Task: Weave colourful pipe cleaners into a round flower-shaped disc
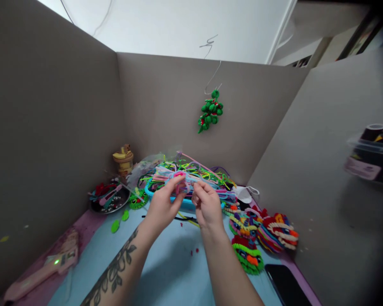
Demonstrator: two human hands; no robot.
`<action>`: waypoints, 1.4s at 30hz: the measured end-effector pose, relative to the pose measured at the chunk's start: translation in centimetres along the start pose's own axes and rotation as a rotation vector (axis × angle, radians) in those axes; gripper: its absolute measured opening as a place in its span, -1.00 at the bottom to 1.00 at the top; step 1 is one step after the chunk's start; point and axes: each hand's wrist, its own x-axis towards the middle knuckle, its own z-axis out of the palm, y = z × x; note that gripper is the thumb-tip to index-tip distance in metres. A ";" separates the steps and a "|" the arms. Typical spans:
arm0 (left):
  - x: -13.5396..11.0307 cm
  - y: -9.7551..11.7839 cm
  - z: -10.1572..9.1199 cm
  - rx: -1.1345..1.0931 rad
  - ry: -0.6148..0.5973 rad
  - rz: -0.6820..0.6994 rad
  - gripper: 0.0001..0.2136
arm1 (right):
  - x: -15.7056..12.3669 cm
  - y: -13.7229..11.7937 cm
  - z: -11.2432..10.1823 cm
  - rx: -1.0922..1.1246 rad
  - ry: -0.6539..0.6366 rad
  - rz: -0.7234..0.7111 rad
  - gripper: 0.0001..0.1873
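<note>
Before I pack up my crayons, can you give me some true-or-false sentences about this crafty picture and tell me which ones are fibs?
1. Colourful stems are piled in the blue tray. True.
2. The black phone lies on the left side. False: it lies on the right side.
3. The left hand is empty. False: it holds a pink piece.
4. The pink tool on the left shows a green light. True.
5. The green decoration lies in the tray. False: it hangs in front of the back wall.
6. The right hand is close to the left hand. True.
</note>
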 end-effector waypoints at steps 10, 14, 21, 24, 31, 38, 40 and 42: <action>-0.1 0.2 0.5 -0.123 -0.110 -0.025 -0.61 | 0.4 -0.1 -0.4 0.142 -0.043 0.190 -0.64; 0.1 0.6 0.4 -0.193 -0.076 -0.069 -0.56 | 0.6 0.1 -0.8 -0.006 -0.034 0.124 -0.71; 0.7 -0.1 0.3 -0.239 -0.032 -0.224 -0.50 | 0.9 0.6 -1.9 -0.283 -0.204 -0.018 -0.79; 0.8 -0.4 0.4 -0.255 -0.003 -0.237 -0.50 | 1.2 0.7 -2.4 -0.390 -0.280 -0.071 -0.74; 1.2 -1.9 1.3 -0.255 0.050 -0.160 -0.50 | 1.6 0.9 -2.6 -0.611 -0.175 -0.407 -0.80; 1.4 -2.0 1.5 -0.340 0.053 -0.223 -0.52 | 1.3 1.3 -2.7 -0.915 -0.336 -0.615 -0.80; 1.4 -1.9 1.4 -0.376 0.037 -0.242 -0.50 | 1.3 1.4 -2.8 -0.959 -0.338 -0.653 -0.80; 1.5 -1.8 1.4 -0.435 0.041 -0.275 -0.46 | 1.3 1.4 -2.8 -0.998 -0.327 -0.688 -0.80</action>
